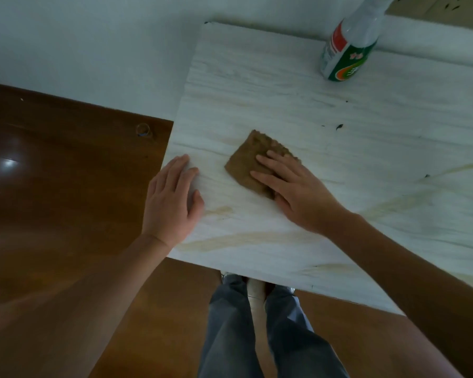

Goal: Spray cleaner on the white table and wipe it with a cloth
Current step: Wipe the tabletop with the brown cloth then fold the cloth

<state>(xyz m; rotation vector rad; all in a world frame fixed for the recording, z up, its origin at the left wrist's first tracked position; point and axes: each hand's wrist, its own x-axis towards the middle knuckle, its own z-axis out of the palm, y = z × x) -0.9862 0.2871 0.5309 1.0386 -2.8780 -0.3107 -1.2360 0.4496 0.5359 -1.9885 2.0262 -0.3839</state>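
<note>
Wiping now: my right hand (298, 192) presses spread fingers on the brown cloth (246, 165), left hand (172, 203) flat on the white table (339, 126); spray bottle (350, 47) stands aside, yellowish streaks (246, 238) remain.

- Table (339, 148): matt white wood-grain top with yellowish streaks.
- Cloth (246, 162): brown, coarse and nubbly.
- Spray bottle (350, 42), upper right: translucent plastic, glossy label.
- Floor (52, 173), left: glossy brown wood.

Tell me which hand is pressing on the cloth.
The right hand: it lies flat on the brown cloth, while the left hand rests bare on the white table near its left edge.
</note>
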